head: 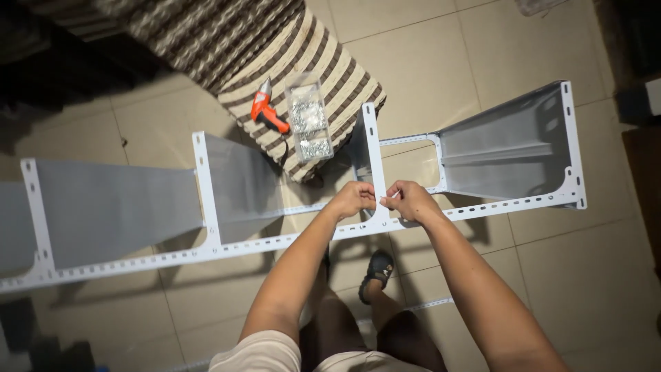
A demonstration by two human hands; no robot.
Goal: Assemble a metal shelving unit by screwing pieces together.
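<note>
— What have the hands got hold of?

— A long white slotted steel rail, part of a shelving frame lying on its side across the tiled floor. The left hand and the right hand meet at the joint where a white upright post crosses that rail. The left fingers are curled shut around the joint; the right fingers are pinched narrow on something small and pale, too small to tell what.

— How would that frame handle?

— My guess is stiff but awkward: thin sheet metal, light for its length, likely to twist or sway if lifted from one end. The punched edges look hard and possibly sharp. The posts and the rail near a joint seem the soundest places to grip; the grey shelf panels look smooth and would offer little purchase.

— Any packages or labels nearby?

— Just beyond the post, a clear rectangular plastic box of shiny silver fasteners rests on a brown-and-cream striped cushion. No label shows on it. Beside the box, on the same cushion, lies an orange power screwdriver with a pale tip.

— Anything else around?

— Another grey panel stands at the right end of the frame, with an end post beyond it. Below the rail, the person's foot in a dark sandal is on the floor. No signs are visible.
</note>
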